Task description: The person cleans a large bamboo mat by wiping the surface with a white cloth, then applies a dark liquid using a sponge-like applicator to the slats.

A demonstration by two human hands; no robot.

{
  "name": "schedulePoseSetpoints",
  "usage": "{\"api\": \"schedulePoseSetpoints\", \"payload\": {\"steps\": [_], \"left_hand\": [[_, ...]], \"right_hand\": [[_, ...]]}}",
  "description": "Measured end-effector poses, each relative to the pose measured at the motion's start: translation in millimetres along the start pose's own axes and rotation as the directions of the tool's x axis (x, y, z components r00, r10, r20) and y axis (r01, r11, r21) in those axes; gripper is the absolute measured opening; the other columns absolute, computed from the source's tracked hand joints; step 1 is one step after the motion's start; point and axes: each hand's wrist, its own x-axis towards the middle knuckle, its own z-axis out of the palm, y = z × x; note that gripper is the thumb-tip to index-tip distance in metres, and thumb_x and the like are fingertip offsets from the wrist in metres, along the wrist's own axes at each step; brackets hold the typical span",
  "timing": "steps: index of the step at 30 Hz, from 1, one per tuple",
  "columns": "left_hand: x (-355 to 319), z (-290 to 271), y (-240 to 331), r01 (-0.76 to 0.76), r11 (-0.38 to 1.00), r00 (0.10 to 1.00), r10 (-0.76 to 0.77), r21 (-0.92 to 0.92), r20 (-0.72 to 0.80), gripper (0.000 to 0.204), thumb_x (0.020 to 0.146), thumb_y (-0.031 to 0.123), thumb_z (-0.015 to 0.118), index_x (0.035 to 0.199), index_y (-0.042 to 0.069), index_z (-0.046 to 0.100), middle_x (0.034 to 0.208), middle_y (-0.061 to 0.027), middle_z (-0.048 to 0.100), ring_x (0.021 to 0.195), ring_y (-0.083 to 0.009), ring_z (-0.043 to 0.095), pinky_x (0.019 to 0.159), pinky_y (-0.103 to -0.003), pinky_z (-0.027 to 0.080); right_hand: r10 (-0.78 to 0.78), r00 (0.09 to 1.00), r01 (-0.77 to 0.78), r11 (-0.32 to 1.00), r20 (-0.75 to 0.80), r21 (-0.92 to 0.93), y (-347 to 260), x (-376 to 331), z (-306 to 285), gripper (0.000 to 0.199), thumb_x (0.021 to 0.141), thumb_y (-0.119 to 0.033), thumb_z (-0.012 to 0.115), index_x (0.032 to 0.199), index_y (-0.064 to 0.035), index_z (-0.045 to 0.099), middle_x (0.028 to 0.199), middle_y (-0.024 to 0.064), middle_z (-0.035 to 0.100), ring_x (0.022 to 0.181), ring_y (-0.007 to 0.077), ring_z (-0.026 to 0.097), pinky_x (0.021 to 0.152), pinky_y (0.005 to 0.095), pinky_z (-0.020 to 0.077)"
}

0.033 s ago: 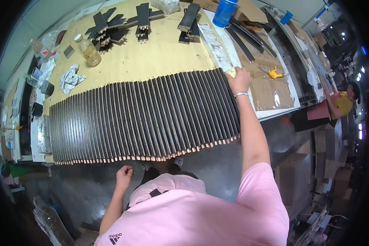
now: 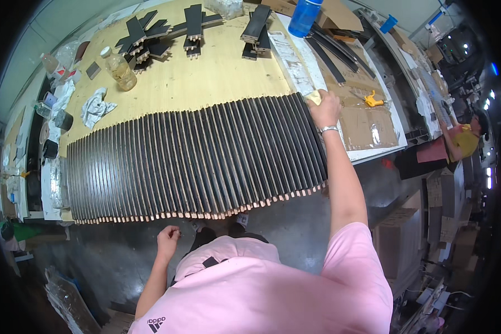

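Dark slats with pale dowel-like ends [image 2: 206, 158] lie side by side in a long row along the near part of the table. My right hand [image 2: 325, 109] is closed on a pale yellow pad [image 2: 314, 97], which could be a sponge or folded cloth. It presses by the far end of the rightmost slats, and the fingers are partly hidden. Below the table's front edge hangs my left hand [image 2: 168, 240], its fingers curled and nothing visible in them, apart from the slats.
Stacked dark boards [image 2: 195, 25] lie at the back of the table. To the left are a jar of yellowish liquid [image 2: 121, 69] and a crumpled white cloth [image 2: 97, 107]. A blue bottle [image 2: 305, 18], curved dark strips [image 2: 339, 50] and a yellow tool [image 2: 373, 99] are at right. Another person [image 2: 456, 145] is farther right.
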Motion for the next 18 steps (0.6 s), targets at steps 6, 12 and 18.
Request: {"api": "schedulePoseSetpoints", "payload": {"steps": [6, 12, 18], "left_hand": [[-4, -1, -19, 0.012, 1.0, 1.0, -0.012, 0.02, -0.009, 0.015, 0.09, 0.003, 0.062, 0.1, -0.005, 0.069, 0.078, -0.0101, 0.071, 0.072, -0.0147, 0.068, 0.068, -0.029, 0.053], [6, -3, 3, 0.025, 0.999, 1.0, -0.024, 0.031, -0.009, 0.015, 0.091, 0.004, 0.062, 0.1, -0.006, 0.069, 0.079, -0.0107, 0.071, 0.072, -0.0156, 0.068, 0.069, -0.029, 0.053], [12, -1, 14, -0.031, 0.992, 1.0, 0.029, 0.126, 0.011, 0.016, 0.091, 0.004, 0.062, 0.101, -0.006, 0.069, 0.081, -0.0116, 0.072, 0.072, -0.016, 0.069, 0.069, -0.03, 0.054]], "right_hand": [[-0.553, 0.789, 0.352, 0.763, 0.267, 0.542, -139, -130, -64, 0.038, 0.067, -0.018, 0.081, 0.101, -0.0072, 0.068, 0.1, 0.012, 0.066, 0.096, 0.0311, 0.06, 0.086, 0.0444, 0.0471], [-0.399, 0.909, 0.321, 0.856, 0.122, 0.406, -83, -147, -64, 0.033, 0.066, -0.016, 0.082, 0.094, -0.0073, 0.069, 0.093, 0.0118, 0.067, 0.088, 0.0329, 0.062, 0.078, 0.0445, 0.0488], [-0.025, 0.999, 0.024, 0.999, 0.027, 0.031, 18, -96, -67, 0.037, 0.069, -0.013, 0.08, 0.103, -0.0059, 0.067, 0.102, 0.0131, 0.063, 0.096, 0.0337, 0.056, 0.09, 0.046, 0.0436]]}}
